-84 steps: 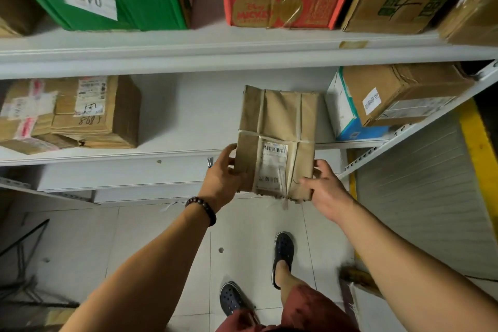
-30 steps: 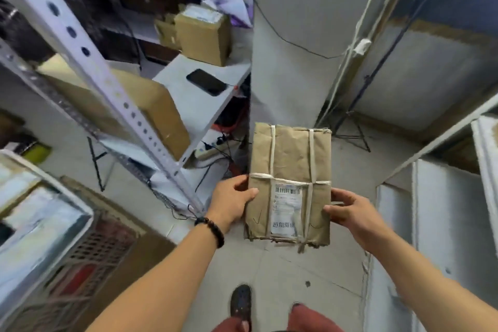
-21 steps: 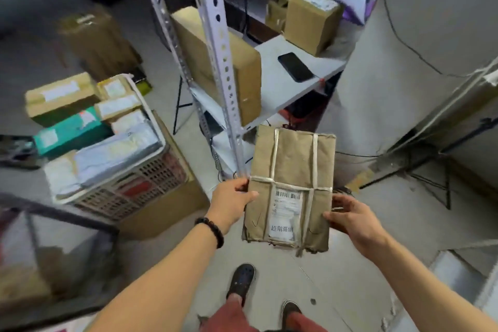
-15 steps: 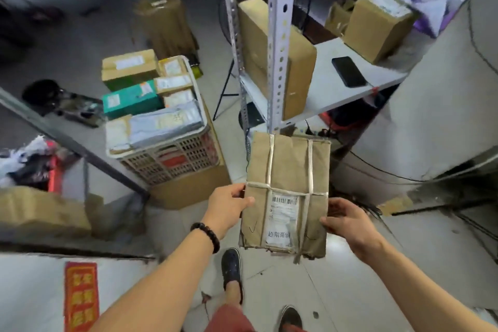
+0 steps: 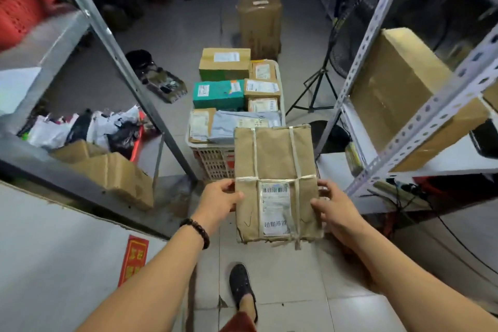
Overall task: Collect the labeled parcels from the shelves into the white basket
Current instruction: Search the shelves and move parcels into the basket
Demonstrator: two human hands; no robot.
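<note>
Fingers (image 5: 234,198) of the left hand (image 5: 219,198) and right hand (image 5: 335,211) clasp the side edges of a string-tied brown parcel (image 5: 275,164), held in the air with its label up. Beyond it on the floor, the white basket (image 5: 213,160) is heaped with labeled parcels, among them a teal box (image 5: 218,94) and a grey mailer (image 5: 242,124).

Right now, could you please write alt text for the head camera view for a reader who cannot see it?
The left hand and right hand hold a brown paper parcel tied with white strapping, label up, near a white basket full of labeled parcels. Metal shelving stands on both sides.
</note>
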